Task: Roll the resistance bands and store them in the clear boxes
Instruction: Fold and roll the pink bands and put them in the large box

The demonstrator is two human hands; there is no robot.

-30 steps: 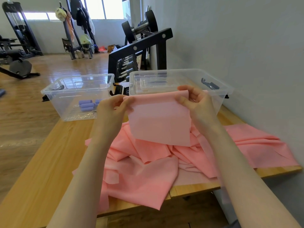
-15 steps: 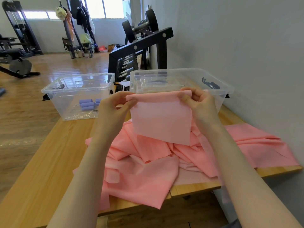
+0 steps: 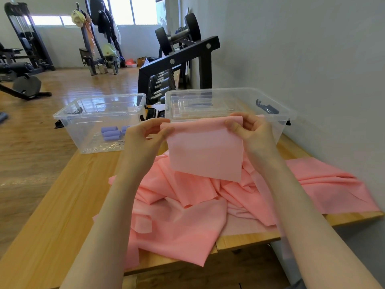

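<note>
Head view: at the centre of the frame, the left hand (image 3: 145,134) and the right hand (image 3: 251,132) hold up a flat pink rubber resistance band (image 3: 205,151) by its top edge, each hand pinching one upper corner between thumb and curled fingers, so the band hangs as a smooth sheet above a crumpled heap of more pink bands (image 3: 208,201). That heap lies on the light wooden table (image 3: 52,215) in the lower middle of the frame and spills over the near edge. Behind the hands, two clear plastic storage boxes stand on the table: the left box (image 3: 100,122), in the middle left, holds several small purple rolled bands (image 3: 111,132); the right box (image 3: 229,103), upper centre, seems to have a clear lid resting inside it, though the glare makes that hard to confirm. A black dumbbell rack (image 3: 177,65) stands behind the boxes by the grey wall (image 3: 302,69).
</note>
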